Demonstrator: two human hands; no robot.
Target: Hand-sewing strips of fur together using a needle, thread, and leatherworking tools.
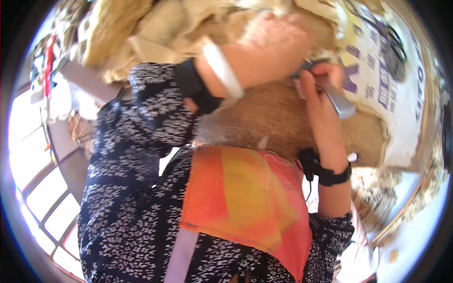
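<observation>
A brown fur pelt [264,111] lies across the work surface in front of me, its near edge by my lap. My left hand [278,35], with a white bangle on the wrist, reaches over the fur at the top; its fingers are smeared by motion. To its right, my right hand [325,85] is closed around a grey metal tool [343,107], whose smooth, broad end sticks out below the fingers. A dark part shows near the fingertips, between the two hands. Blur hides the tool's exact kind.
Tan fur pieces [165,23] are heaped along the far side. A white printed sheet [401,101] covers the right of the surface, with a dark looped object [394,52] on it. An orange and yellow cloth [245,193] covers my lap. Window panes [47,193] stand at left.
</observation>
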